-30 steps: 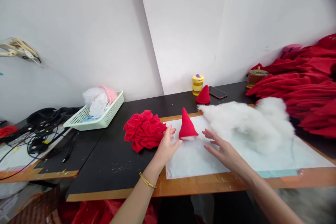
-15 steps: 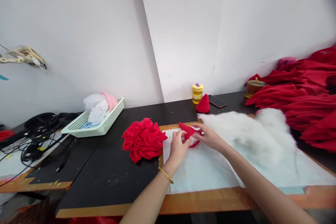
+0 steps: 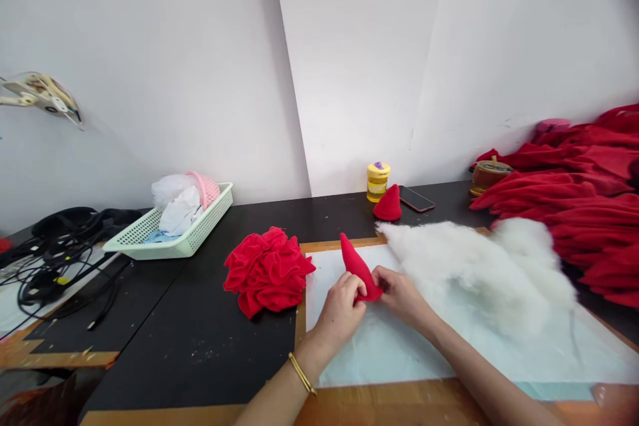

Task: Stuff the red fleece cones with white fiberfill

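A red fabric cone [image 3: 355, 264] stands tip up between my hands, over the pale sheet [image 3: 394, 359]. My left hand [image 3: 344, 306] is closed on the lower left of the cone. At its lower right edge, my right hand [image 3: 399, 293] pinches the fabric. The cone's underside is out of sight. To the left lies a bunch of ruffled red fabric [image 3: 267, 271]. White fluffy stuffing [image 3: 469, 266] spreads over the sheet on the right. Another red cone [image 3: 388, 204] stands upright behind.
At the back are a yellow-lidded jar [image 3: 378, 183], a phone [image 3: 416, 199] and an amber container [image 3: 489, 176]. A large red fabric pile [image 3: 574, 206] fills the right. On the left are a pale green basket [image 3: 210, 223] and tangled black cables [image 3: 44, 279].
The cone has turned from lying with its stuffed opening facing me to standing tip up. Both hands have shifted slightly down and toward me, and the stuffing inside it no longer shows.
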`<action>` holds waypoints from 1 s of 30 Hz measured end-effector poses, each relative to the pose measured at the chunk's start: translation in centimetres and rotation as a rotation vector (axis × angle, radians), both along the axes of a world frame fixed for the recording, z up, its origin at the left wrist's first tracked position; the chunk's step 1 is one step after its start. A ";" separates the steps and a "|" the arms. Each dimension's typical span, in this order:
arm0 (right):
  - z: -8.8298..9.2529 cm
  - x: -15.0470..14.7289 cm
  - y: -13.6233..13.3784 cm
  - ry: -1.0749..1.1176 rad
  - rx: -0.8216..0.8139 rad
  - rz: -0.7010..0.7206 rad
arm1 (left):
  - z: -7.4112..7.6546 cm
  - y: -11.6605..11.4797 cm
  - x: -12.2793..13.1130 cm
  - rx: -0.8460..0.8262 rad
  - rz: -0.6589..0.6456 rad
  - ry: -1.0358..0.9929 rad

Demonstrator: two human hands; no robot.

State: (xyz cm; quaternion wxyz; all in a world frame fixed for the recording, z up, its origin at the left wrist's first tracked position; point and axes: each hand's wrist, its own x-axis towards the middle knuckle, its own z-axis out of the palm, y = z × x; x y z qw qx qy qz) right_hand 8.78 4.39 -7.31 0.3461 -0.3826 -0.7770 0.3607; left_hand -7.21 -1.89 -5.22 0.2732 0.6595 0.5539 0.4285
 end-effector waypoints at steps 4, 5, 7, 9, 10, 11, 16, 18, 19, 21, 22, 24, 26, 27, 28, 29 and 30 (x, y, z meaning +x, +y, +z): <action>-0.1 -0.3 0.0 -0.050 0.143 -0.039 | -0.3 -1.0 -1.2 -0.012 0.007 -0.091; -0.1 -0.2 -0.2 -0.057 0.177 -0.034 | -0.3 -1.1 -1.7 -0.012 0.049 -0.127; 0.1 0.1 -0.8 -0.066 0.236 -0.013 | -0.3 -0.8 -2.6 -0.014 0.167 -0.211; 0.3 0.3 -1.6 -0.070 0.284 0.004 | 0.0 -0.1 -3.1 -0.032 0.241 -0.289; 0.3 0.2 -2.0 -0.071 0.305 0.010 | 0.2 0.3 -3.0 -0.047 0.239 -0.317; 0.3 -0.1 -2.3 -0.074 0.324 0.013 | 0.4 0.6 -2.7 -0.063 0.218 -0.336; -0.4 -0.9 -2.6 -0.128 0.369 0.047 | 0.3 0.9 -0.5 -0.081 0.158 -0.278; -0.6 -0.2 -2.7 -0.148 0.360 0.092 | -0.3 0.2 -0.6 -0.104 0.166 -0.226; -0.6 0.5 -2.7 -0.149 0.350 0.112 | -0.6 -0.2 -0.9 -0.121 0.160 -0.199; -0.4 1.7 -3.0 -0.128 0.291 0.122 | -1.0 -1.0 -1.8 -0.159 0.131 -0.149; -0.3 2.3 -3.1 -0.114 0.240 0.108 | -1.0 -1.4 -2.3 -0.178 0.112 -0.126; 0.0 2.8 -3.2 -0.087 0.123 0.076 | -0.8 -2.0 -3.2 -0.210 0.072 -0.098; 0.2 2.6 -3.1 -0.053 0.048 0.085 | -0.4 -2.5 -4.1 -0.220 0.031 -0.095; 0.3 2.4 -2.9 -0.026 0.031 0.106 | -0.3 -2.7 -4.5 -0.215 0.014 -0.094; 0.3 2.0 -2.6 0.005 0.015 0.134 | -0.2 -2.9 -5.0 -0.206 0.000 -0.092; 0.4 1.6 -2.3 0.035 -0.006 0.164 | -0.1 -3.1 -5.5 -0.197 -0.010 -0.089; 0.5 1.3 -2.0 0.061 -0.033 0.189 | -0.1 -3.3 -5.9 -0.186 -0.018 -0.085</action>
